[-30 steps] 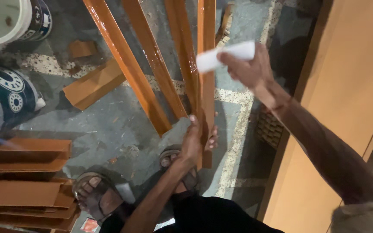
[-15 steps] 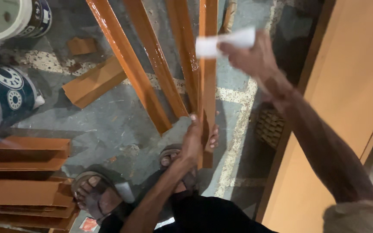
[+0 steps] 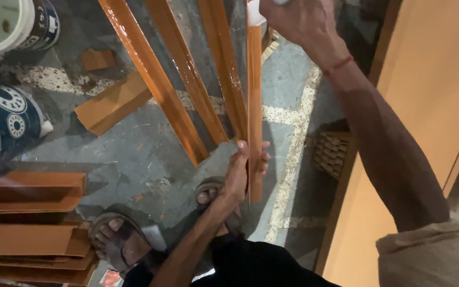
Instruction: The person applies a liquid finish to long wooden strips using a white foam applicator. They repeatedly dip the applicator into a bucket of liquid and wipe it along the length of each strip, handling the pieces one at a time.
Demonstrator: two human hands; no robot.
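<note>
Fingers of the left hand (image 3: 243,172) are staying wrapped around the lower end of the orange wooden strip (image 3: 254,101), standing upright on the floor (image 3: 134,154). Right hand (image 3: 298,18) has risen to the strip's top, gripping a white cloth (image 3: 256,11). Strip's face is looking glossy, wet.
</note>
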